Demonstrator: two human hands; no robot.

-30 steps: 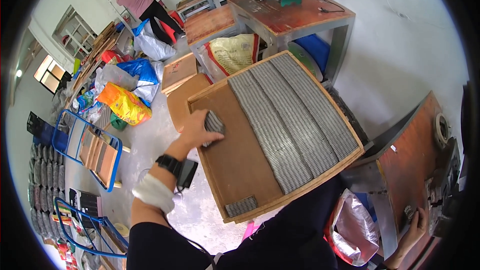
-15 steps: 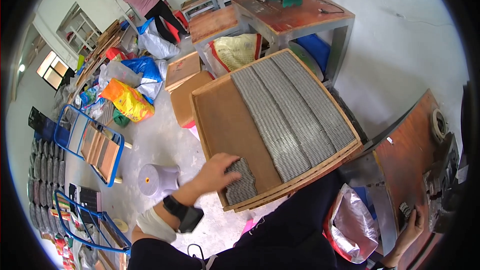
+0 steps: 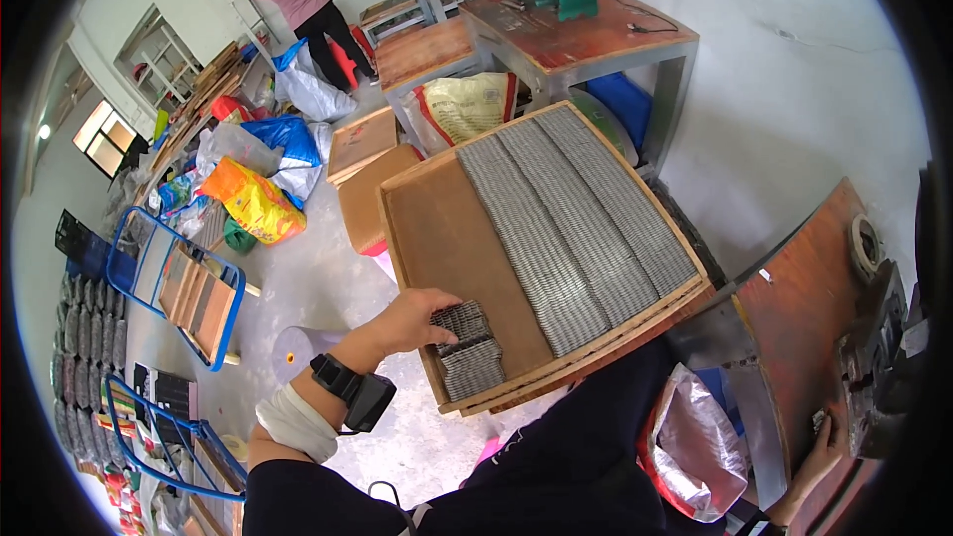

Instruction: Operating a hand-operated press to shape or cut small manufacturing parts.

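Note:
My left hand (image 3: 409, 321) is closed on a small block of grey metal pieces (image 3: 463, 320) at the near left corner of a shallow wooden tray (image 3: 437, 238). Just below that block, a short row of similar grey metal pieces (image 3: 475, 369) lies against the tray's near edge. Three long, packed rows of the same pieces (image 3: 576, 228) fill the tray's right side. On the reddish-brown bench at the right, my right hand (image 3: 818, 459) has its fingertips closed on a small bit of grey metal (image 3: 819, 422), partly hidden by the fingers.
A red-rimmed, silver-lined bag (image 3: 698, 457) stands beside my leg, near the bench (image 3: 804, 308). Dark machine parts (image 3: 879, 367) sit on the bench's right. A purple stool (image 3: 298, 349) and a blue-framed chair (image 3: 199, 303) stand left. Far off, a person (image 3: 298, 0) faces shelves.
My left hand has shifted slightly, and a separate block of pieces now shows in its fingers above the short row. My right fingertips have closed on the small metal bit beside them.

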